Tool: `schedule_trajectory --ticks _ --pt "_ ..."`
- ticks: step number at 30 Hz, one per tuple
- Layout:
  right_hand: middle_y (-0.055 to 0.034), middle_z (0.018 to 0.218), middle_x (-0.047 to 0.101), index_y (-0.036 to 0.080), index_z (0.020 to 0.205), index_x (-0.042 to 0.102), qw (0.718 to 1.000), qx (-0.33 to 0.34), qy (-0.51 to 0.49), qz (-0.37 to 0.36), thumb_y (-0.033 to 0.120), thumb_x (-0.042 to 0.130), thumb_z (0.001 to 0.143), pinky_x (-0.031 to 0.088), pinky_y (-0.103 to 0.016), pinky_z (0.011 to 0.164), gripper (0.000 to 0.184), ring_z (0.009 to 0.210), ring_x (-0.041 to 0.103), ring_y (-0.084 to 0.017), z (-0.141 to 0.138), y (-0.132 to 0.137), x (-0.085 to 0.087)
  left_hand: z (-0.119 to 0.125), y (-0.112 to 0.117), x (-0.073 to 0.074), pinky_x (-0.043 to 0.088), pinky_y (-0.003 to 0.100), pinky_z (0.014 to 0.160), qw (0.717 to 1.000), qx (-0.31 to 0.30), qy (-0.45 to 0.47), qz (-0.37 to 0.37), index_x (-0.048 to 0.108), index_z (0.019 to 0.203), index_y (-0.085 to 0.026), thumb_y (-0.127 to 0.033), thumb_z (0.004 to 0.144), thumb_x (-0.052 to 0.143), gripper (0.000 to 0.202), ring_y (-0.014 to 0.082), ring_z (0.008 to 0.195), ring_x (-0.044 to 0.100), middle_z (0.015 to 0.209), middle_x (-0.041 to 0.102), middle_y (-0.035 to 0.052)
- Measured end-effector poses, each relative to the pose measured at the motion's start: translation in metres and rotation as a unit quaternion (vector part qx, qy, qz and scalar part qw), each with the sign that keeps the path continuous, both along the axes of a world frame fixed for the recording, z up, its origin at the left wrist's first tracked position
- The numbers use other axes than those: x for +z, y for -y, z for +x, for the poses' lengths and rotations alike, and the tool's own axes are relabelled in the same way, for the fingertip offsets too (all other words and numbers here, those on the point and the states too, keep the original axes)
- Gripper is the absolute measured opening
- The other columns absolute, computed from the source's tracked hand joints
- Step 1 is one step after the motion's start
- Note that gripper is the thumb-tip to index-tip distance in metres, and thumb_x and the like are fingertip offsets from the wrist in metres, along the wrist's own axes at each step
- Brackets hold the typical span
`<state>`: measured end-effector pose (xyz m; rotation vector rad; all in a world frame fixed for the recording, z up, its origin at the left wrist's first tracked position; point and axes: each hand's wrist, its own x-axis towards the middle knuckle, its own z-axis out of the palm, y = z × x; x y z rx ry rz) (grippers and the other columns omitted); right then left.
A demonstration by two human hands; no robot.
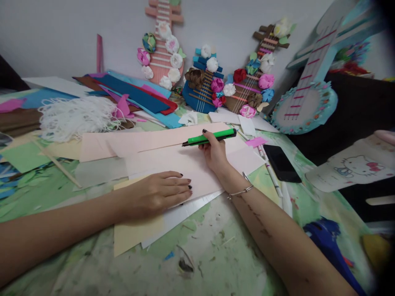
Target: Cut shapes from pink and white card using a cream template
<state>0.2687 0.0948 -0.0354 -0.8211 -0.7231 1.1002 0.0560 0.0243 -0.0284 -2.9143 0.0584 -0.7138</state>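
My right hand (215, 153) is closed around a green utility knife (212, 137), its tip pointing left over the sheets. Palm down, my left hand (157, 192) lies flat with fingers stretched on a pale pink sheet of paper (154, 163). A longer pink strip (101, 144) lies along the far side of that sheet. Under the left hand, a yellow sheet (126, 242) and a white sheet (175, 224) stick out toward me.
White string (78, 117) and coloured paper strips (135, 92) are heaped at the back left. Flower-covered paper instruments (200, 92) lean on the wall. To the right are a phone (282, 163), markers (273, 176), a Hello Kitty cup (354, 164) and a blue tool (331, 246).
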Motion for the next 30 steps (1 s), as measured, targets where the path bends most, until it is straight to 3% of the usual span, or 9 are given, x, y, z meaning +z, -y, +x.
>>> schedule_trajectory --ticks 12,24,30 --pt "0.0070 0.044 0.045 0.019 0.057 0.055 1.000 0.002 -0.003 0.003 0.030 0.079 0.063 0.042 -0.025 0.045 0.027 0.044 0.043 -0.009 -0.001 -0.001 -0.001 0.014 0.012 0.000 0.054 0.045 0.099 1.000 0.003 0.021 0.009 0.063 0.118 -0.002 -0.007 0.099 0.036 0.032 0.0281 0.115 0.066 0.117 0.072 0.0173" --pt "0.0061 0.046 0.048 0.019 0.059 0.056 1.000 0.022 0.003 0.011 0.031 0.080 0.066 0.042 -0.026 0.046 0.027 0.044 0.046 -0.009 0.002 -0.002 -0.003 0.012 0.011 0.008 0.051 0.033 0.105 0.999 0.001 -0.014 -0.029 0.060 0.122 -0.006 -0.008 0.101 0.030 0.037 0.0206 0.118 0.065 0.119 0.072 0.0139" --pt "0.0058 0.049 0.049 0.020 0.062 0.057 0.999 0.027 0.020 -0.002 0.033 0.078 0.066 0.044 -0.026 0.048 0.026 0.046 0.047 -0.009 0.003 -0.002 -0.002 0.013 0.010 0.009 0.049 0.032 0.107 0.999 -0.010 -0.022 -0.044 0.062 0.119 -0.004 -0.008 0.103 0.027 0.039 0.0211 0.119 0.065 0.119 0.072 0.0140"
